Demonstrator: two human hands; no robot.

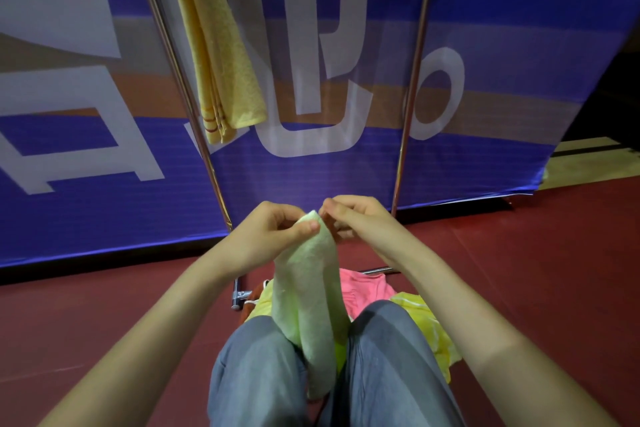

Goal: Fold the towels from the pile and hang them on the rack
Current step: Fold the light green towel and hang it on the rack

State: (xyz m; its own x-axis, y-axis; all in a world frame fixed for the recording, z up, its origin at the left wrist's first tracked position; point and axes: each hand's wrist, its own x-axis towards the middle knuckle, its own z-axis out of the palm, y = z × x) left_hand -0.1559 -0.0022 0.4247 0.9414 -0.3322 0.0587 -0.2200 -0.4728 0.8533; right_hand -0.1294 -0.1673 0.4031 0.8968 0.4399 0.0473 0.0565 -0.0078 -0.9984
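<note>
Below the rack (409, 107), left hand (273, 230) and right hand (358, 215) pinch the green towel (311, 295); a weak pinch could drop it

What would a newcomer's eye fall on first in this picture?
At centre, the left hand and right hand pinch the top of a green towel that hangs down. At upper left, a yellow towel hangs on the rack, before a big blue banner.
</note>
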